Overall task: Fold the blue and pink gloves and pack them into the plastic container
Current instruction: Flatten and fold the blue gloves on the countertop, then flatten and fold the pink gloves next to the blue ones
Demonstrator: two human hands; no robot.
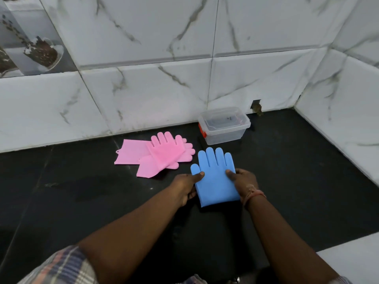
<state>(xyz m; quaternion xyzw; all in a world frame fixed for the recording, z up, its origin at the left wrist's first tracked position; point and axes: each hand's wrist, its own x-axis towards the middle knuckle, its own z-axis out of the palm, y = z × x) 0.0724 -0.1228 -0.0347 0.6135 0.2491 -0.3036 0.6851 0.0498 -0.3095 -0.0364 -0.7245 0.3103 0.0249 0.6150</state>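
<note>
Our left thumb [198, 174] and right thumb [231, 173] are pressing down on the flat blue rubber glove [215, 177], with the other fingers curled at its two edges. So our left hand [185, 186] and right hand [245, 184] are each pinching a side of it against the black stone counter [82, 191]. At ten o'clock from it, two pink rubber gloves [158, 154] are lying overlapped. At twelve o'clock, the clear lidded plastic container [224, 126] is sitting by the white marble-tiled wall [143, 89].
</note>
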